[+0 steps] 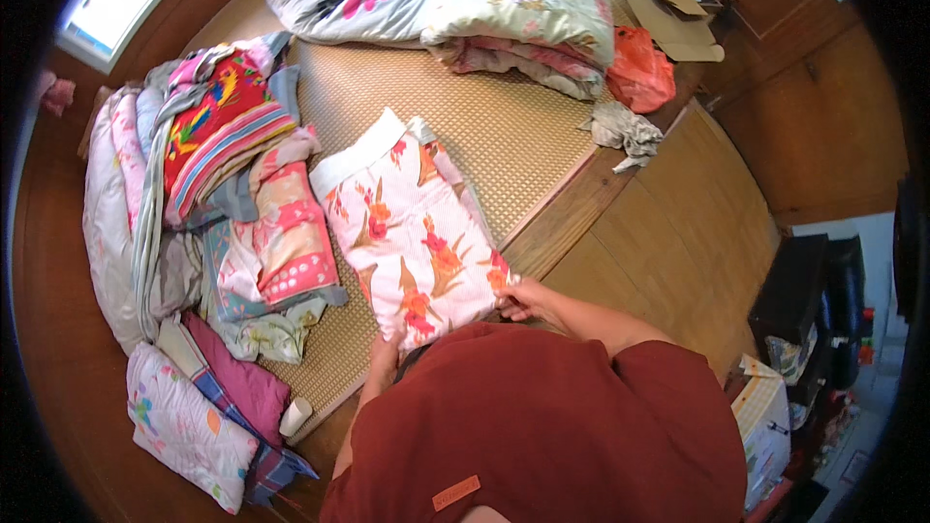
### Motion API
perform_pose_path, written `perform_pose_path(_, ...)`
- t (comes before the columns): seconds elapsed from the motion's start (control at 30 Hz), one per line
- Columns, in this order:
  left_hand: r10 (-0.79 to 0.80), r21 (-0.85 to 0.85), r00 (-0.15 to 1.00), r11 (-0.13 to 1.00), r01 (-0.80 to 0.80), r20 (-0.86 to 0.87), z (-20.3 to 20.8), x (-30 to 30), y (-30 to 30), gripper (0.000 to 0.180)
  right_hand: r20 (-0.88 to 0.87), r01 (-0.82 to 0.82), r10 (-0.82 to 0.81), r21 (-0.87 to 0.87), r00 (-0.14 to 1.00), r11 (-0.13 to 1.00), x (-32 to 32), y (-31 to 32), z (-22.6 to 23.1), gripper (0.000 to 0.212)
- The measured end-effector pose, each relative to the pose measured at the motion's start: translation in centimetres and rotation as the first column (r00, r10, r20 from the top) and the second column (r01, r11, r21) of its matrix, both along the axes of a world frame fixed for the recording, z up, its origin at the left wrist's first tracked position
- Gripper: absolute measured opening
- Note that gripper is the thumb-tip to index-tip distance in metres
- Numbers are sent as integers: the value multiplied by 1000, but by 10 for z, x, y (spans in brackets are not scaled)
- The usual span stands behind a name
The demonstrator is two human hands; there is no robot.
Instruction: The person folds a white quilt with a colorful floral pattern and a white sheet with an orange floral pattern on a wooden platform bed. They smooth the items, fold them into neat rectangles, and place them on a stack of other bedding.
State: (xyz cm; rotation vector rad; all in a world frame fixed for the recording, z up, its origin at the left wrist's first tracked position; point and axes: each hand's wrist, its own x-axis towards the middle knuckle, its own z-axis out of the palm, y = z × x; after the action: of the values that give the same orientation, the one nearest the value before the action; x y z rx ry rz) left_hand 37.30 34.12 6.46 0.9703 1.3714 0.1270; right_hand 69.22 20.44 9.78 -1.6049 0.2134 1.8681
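Observation:
A folded floral cloth [426,242], pale pink with red and orange flowers, lies on the woven mat in front of me. A plain white band runs along its far left edge, rather like a waistband. My right hand [521,300] pinches its near right corner, fingers closed. At the near left corner, my left hand [385,351] holds the edge, its fingers partly hidden by the fabric. Left of the cloth lies a pink and cream patterned textile [281,232], part of a loose heap.
Woven matting [387,77] covers the platform, with a wooden edge [581,208] at right. Folded quilts [518,0] lie at the far side, near a red plastic bag [639,70] and a cardboard box [668,15]. A floral pillow [189,421] and a white roll [295,416] sit near left.

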Motion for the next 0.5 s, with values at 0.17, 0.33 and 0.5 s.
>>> perform_pose_path(0.17, 59, -114, 997, 992, -53, 55, 28, 17, -1, 28, 107, 92, -102, 96, 989, 991, 20, -17, -4, 52)
perform_pose_path(0.33, 106, 0, 993, 994, -107, 43, 30, 15, 10, 28, 122, 144, -220, 450, 968, 882, 26, 41, -25, 55)
perform_pose_path(0.5, 78, 113, 988, 992, -63, -137, 87, 36, 19, 30, 166, -48, -72, 622, 984, 782, 7, 90, -2, 52)
